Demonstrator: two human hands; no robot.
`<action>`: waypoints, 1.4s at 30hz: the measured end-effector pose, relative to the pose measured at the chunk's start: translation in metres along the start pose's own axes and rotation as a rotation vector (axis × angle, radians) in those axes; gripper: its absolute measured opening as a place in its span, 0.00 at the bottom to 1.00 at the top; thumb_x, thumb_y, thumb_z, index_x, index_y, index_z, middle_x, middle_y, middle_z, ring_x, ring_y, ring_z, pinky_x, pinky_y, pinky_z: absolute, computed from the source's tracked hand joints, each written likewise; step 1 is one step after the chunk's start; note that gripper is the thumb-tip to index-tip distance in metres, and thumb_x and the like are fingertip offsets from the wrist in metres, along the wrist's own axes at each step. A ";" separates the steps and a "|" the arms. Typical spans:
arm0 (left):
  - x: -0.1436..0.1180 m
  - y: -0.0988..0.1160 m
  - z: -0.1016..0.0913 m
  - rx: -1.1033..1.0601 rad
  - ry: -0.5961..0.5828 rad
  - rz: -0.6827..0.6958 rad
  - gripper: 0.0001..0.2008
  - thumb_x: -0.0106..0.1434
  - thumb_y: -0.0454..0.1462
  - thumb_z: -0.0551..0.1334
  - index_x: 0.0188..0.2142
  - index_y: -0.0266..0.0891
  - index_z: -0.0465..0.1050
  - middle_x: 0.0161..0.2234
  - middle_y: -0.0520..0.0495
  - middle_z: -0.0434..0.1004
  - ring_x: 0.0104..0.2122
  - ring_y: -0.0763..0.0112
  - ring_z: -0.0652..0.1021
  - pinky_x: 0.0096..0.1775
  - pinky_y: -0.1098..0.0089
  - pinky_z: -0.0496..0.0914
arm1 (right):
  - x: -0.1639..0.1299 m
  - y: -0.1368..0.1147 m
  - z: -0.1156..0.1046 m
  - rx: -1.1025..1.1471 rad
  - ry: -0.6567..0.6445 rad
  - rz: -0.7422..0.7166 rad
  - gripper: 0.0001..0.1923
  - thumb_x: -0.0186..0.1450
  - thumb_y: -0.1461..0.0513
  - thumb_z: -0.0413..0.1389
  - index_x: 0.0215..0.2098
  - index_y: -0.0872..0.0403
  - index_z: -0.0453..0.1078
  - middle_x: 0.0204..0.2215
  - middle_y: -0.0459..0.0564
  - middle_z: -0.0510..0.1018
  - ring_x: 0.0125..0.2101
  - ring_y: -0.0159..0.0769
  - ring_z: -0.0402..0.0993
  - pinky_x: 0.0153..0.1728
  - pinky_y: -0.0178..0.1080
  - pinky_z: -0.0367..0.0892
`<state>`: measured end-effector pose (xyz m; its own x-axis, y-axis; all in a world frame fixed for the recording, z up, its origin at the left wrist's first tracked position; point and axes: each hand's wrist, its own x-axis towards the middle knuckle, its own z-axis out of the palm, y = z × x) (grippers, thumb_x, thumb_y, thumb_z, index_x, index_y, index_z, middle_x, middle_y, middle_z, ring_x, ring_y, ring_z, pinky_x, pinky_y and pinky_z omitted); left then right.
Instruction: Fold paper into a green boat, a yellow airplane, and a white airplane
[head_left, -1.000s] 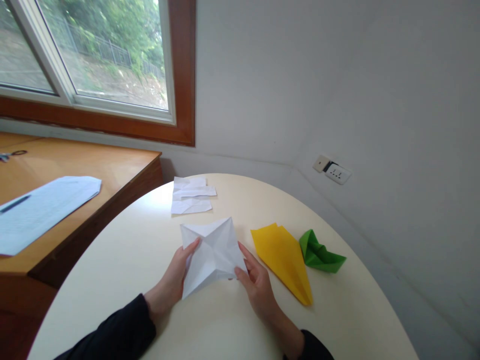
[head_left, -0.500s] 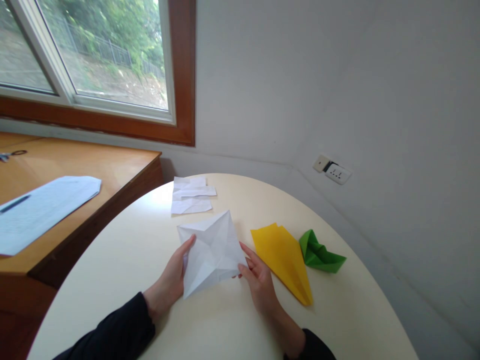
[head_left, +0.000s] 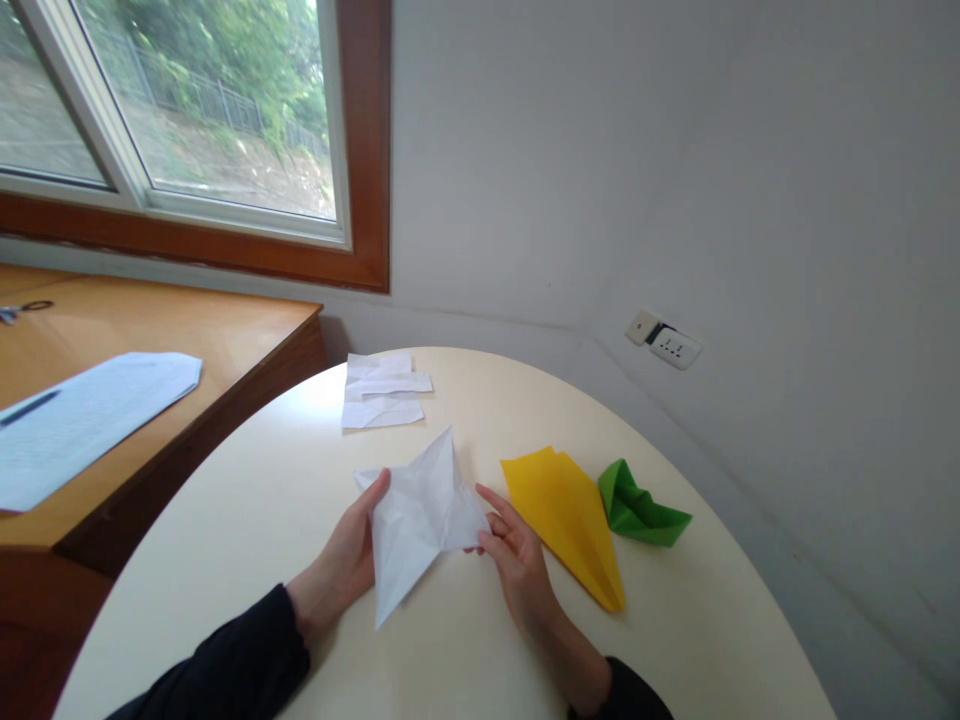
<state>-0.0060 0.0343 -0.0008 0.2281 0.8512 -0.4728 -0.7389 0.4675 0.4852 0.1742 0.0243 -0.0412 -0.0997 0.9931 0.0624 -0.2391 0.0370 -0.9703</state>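
I have the white paper (head_left: 416, 515) pinched from both sides, lifted a little off the tabletop (head_left: 465, 650) near its middle. My left hand (head_left: 345, 560) grips the left edge with fingers up along it; my right hand (head_left: 514, 560) clenches the right corner. The sheet looks light and thin, pre-creased, and it is buckling inward along those creases, so I judge it limp between folds and stiff only on the ridges. Edges and corners are the places to hold; a press on the middle would likely crush it. The tabletop is smooth, pale and round. Just right lie a yellow plane (head_left: 566, 515) and a green boat (head_left: 641, 505); paper scraps (head_left: 382, 390) sit farther back, below a window (head_left: 187, 110).
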 end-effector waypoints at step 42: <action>0.003 -0.001 -0.007 0.120 0.048 0.162 0.06 0.57 0.36 0.62 0.30 0.35 0.68 0.21 0.50 0.75 0.19 0.69 0.76 0.24 0.71 0.72 | -0.012 -0.007 0.006 -0.172 -0.200 -0.036 0.30 0.51 0.65 0.62 0.52 0.53 0.63 0.46 0.53 0.73 0.43 0.40 0.72 0.44 0.41 0.67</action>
<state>-0.0091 0.0351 -0.0076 0.0798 0.9067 -0.4142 -0.6823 0.3526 0.6404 0.1710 0.0112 -0.0337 -0.2872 0.9495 0.1264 -0.0805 0.1076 -0.9909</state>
